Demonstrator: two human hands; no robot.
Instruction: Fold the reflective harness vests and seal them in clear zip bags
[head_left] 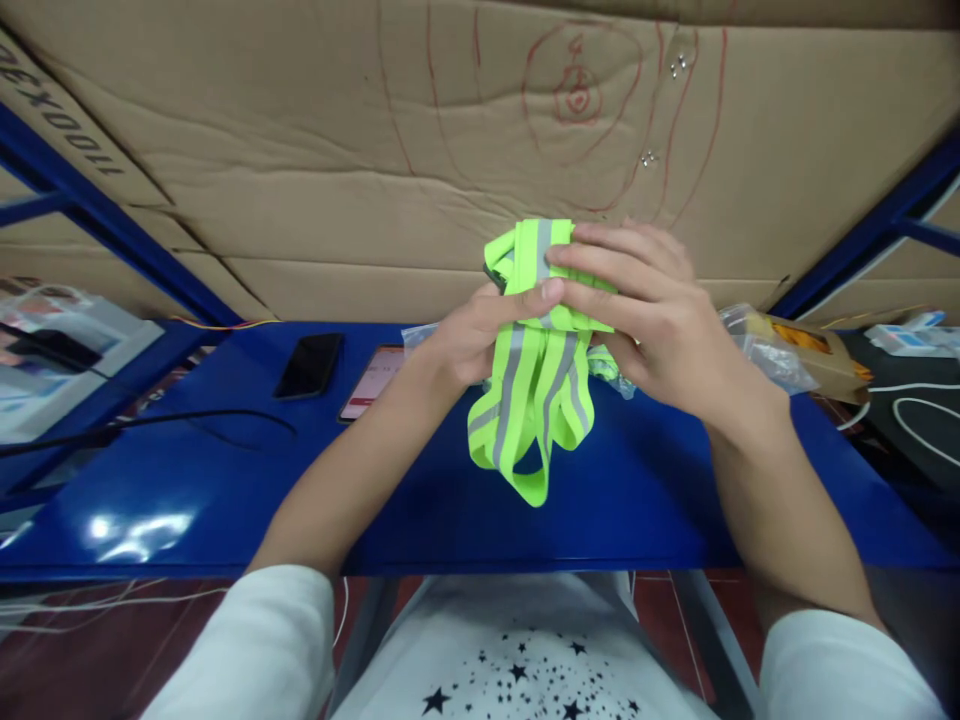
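A bundle of neon yellow-green reflective strap point(529, 375) with grey stripes is held up above the blue table, its loops hanging down. My left hand point(480, 325) grips it from the left, thumb across the front and the other fingers hidden behind. Over the upper right part of the bundle lie the fingers of my right hand point(645, 290), wrapped round its folded top. A small dark piece shows at the strap's upper left edge. Behind my right hand, another bit of similar strap in clear plastic point(611, 372) rests on the table, partly hidden.
On the blue table point(420, 510) lie a black phone point(309, 365) and a second phone with a lit screen point(369, 382), partly behind my left forearm. A black cable point(187, 418) crosses the left side. Clear plastic bags and a cardboard box point(814, 350) sit at right. Cardboard point(300, 130) backs the table.
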